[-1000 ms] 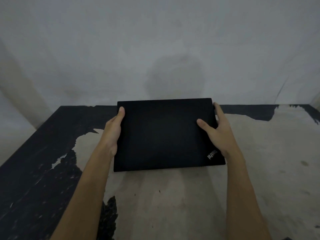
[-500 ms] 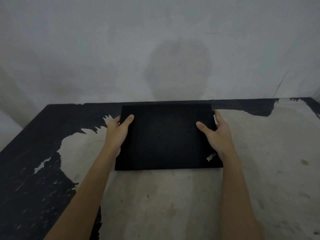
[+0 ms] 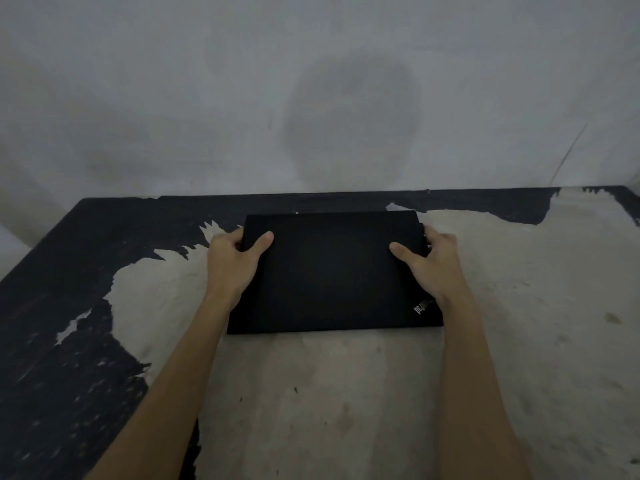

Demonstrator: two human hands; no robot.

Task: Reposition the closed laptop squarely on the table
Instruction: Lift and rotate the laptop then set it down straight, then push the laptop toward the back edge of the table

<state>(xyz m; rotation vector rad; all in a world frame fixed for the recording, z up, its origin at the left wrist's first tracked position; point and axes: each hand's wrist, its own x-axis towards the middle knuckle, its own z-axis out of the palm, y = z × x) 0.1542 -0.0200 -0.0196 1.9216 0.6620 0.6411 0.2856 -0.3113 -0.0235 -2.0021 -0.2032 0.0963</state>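
A closed black laptop (image 3: pixel 332 271) lies flat on the table (image 3: pixel 311 393), lid up, with a small logo at its near right corner. Its edges run roughly parallel to the table's far edge. My left hand (image 3: pixel 232 265) grips the laptop's left side, thumb on the lid and fingers curled around the edge. On the opposite side my right hand (image 3: pixel 429 265) grips the right edge the same way, thumb resting on top.
The table top is worn, pale bare patches showing through peeling black coating (image 3: pixel 69 341). A grey wall (image 3: pixel 311 98) with a dark stain rises directly behind the table's far edge. The table's left edge slants away at the far left.
The laptop has been lowered and pushed away toward the wall, now lying flatter and squarer. Both hands slid forward along its sides and curled tighter around the edges.
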